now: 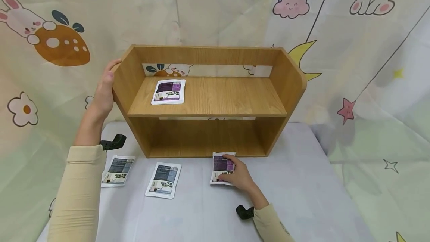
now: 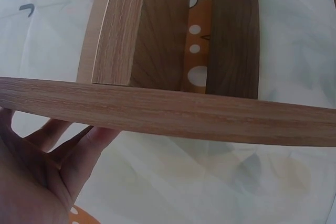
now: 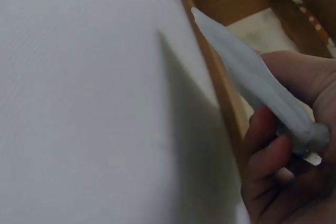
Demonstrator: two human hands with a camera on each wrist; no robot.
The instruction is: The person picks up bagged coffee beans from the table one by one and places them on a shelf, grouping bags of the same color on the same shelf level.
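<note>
Nearest the person, the right hand lay on the grey table, its fingers and thumb curled round the edge of a purple-labelled pouch. That pouch sat just in front of the lower opening of the wooden shelf, touching the tabletop in the head view. The right wrist camera showed the same pouch edge-on, pinched between thumb and fingers, with the shelf's wooden edge right behind it; whether the pouch was lifted off the cloth there could not be told.

To the left, two more pouches lay flat on the table, well apart from the right hand. One grey-blue pouch rested near the shelf's front left corner, and another grey pouch lay just beside the left forearm's cream sleeve. A black wrist strap showed above that sleeve.

Farther back, the left hand rested against the outside of the shelf's left side panel, fingers straight and laid flat on the wood, the fingertips reaching its top edge. The left wrist view showed the open palm just under a wooden board.

On the upper board of the shelf lay one purple pouch, flat, near the left end. Behind everything hung a cartoon-printed cloth backdrop.
</note>
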